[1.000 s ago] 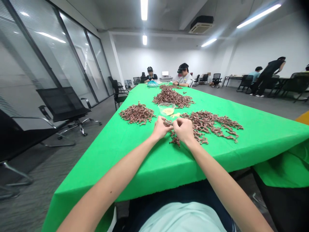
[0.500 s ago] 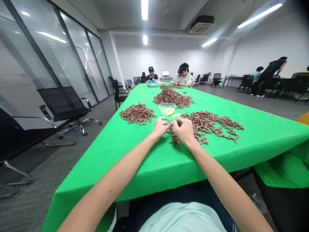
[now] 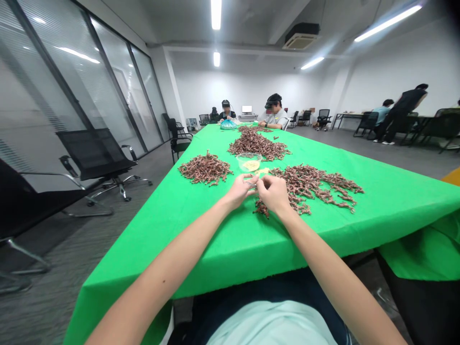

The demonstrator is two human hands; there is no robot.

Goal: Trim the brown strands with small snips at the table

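My left hand (image 3: pixel 238 191) and my right hand (image 3: pixel 274 193) meet fingertip to fingertip just above the green tablecloth (image 3: pixel 201 225). Both are closed in a pinch. A thin greyish sliver shows between the fingertips, too small to name. Beside and under my right hand spreads a heap of brown, knobbly, twisted pieces (image 3: pixel 305 184), like dried pods or roots. Just beyond my fingers stands a clear plastic bowl (image 3: pixel 249 162) with pale bits inside. Some pale yellowish bits (image 3: pixel 263 171) lie on the cloth next to the bowl.
Similar brown heaps lie to the left (image 3: pixel 205 168) and farther up the table (image 3: pixel 257 143). A blue plastic bag (image 3: pixel 227 124) is near the far end, where two people sit. Office chairs (image 3: pixel 89 155) stand along the left side. Other people are at the right back.
The fingers of my left hand have shifted slightly right, closer against my right fingertips. A brownish piece seen at the left fingertips earlier no longer shows. The heaps and bowl look unchanged.
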